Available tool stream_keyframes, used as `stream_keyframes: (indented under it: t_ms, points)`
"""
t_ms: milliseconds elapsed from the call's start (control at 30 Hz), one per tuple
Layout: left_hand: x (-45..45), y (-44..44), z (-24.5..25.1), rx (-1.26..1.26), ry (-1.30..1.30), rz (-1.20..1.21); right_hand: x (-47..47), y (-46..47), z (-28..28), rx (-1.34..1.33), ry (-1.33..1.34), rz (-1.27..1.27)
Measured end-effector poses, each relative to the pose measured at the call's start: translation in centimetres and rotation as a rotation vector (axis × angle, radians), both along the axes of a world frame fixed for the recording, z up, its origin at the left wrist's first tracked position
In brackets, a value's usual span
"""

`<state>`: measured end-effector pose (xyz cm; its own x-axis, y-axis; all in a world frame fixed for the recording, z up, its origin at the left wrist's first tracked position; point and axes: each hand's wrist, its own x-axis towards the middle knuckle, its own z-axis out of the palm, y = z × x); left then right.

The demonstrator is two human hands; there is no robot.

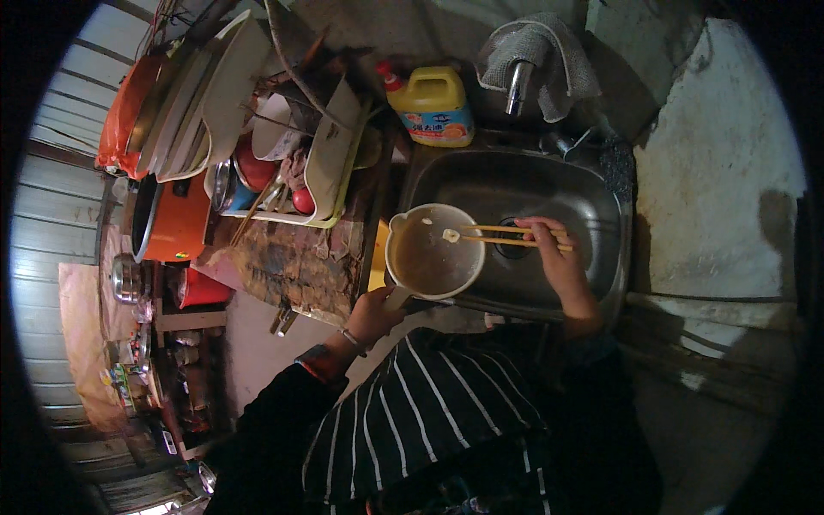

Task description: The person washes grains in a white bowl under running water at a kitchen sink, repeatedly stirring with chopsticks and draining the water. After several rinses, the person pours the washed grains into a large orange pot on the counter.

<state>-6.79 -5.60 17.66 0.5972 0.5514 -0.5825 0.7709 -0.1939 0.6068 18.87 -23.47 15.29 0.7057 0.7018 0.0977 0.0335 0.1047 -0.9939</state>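
Observation:
My left hand (373, 317) grips the handle of a pale saucepan (412, 257) with a pouring lip, held over the left edge of the steel sink (579, 270). Cloudy liquid seems to cover the pan's bottom. A small whitish piece of food (451, 236) is at the tips of wooden chopsticks (492, 239); I cannot tell if they pinch it. A smaller pale bit (427, 221) lies nearby in the pan. Over the sink basin, my right hand (555, 251) holds the chopsticks, which reach leftward across the pan's rim.
Behind the sink stands a yellow detergent jug (434, 106) with a red cap. A faucet (519, 87) with a mesh cloth (547, 51) hangs over the basin. Left are a worn wooden counter (302, 264), a dish rack (331, 151) of bowls and utensils, and an orange pot (172, 222).

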Motion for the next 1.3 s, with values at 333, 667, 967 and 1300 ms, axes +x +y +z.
stream_keyframes:
  t_ms: [333, 667, 967, 1300]
  points:
    - [0.3, 0.4, 0.4, -0.024, 0.024, 0.004, -0.1, 1.1, -0.3, 0.11, 0.007, -0.005]
    - [0.5, 0.3, 1.4, -0.012, 0.035, -0.045, -0.6, 1.8, -2.8, 0.146, -0.034, 0.045]
    - [0.5, 0.6, 1.4, -0.027, 0.03, -0.067, -1.1, 1.1, -3.8, 0.154, -0.001, -0.004]
    - [0.4, 0.8, 1.1, -0.034, 0.033, -0.062, -1.6, 0.7, -4.1, 0.1, -0.004, -0.066]
